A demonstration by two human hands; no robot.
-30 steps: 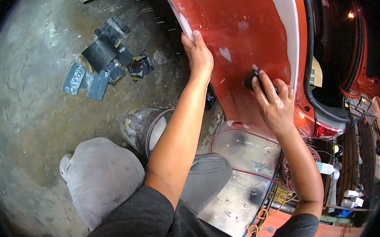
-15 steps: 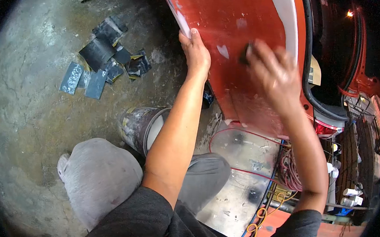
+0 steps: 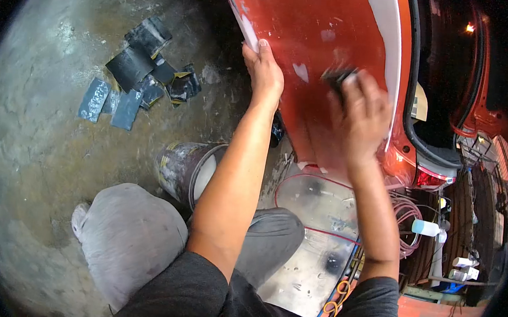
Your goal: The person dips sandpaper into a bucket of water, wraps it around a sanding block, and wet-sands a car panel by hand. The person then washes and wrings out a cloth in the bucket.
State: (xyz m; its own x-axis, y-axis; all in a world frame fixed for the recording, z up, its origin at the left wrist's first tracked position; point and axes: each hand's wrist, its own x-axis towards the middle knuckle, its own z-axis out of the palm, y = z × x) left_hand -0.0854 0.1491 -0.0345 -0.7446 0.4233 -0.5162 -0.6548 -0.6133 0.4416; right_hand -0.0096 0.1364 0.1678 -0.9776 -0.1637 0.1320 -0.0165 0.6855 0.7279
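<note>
A red car panel (image 3: 305, 106) with white filler patches slants across the upper middle. My left hand (image 3: 266, 77) is closed round its left edge, thumb on the painted face and fingers going behind, partly hidden. My right hand (image 3: 360, 110), smeared by motion, presses a dark piece of sandpaper (image 3: 341, 77) to the panel's face. That piece lies under my fingers, right of a small heart-shaped white patch (image 3: 300, 72). Along the panel's right side runs a long white filler band (image 3: 386, 32).
Several dark sandpaper sheets (image 3: 132, 67) lie on the concrete floor at left. A stained bucket (image 3: 177, 168) with whitish content stands by my knee. Red hose (image 3: 406, 213) is coiled at right near bottles (image 3: 426, 227). A tail light (image 3: 428, 178) borders the panel.
My right hand has shifted slightly down with the sandpaper, its forearm swinging left. My left hand keeps its hold on the panel edge. The view has moved slightly.
</note>
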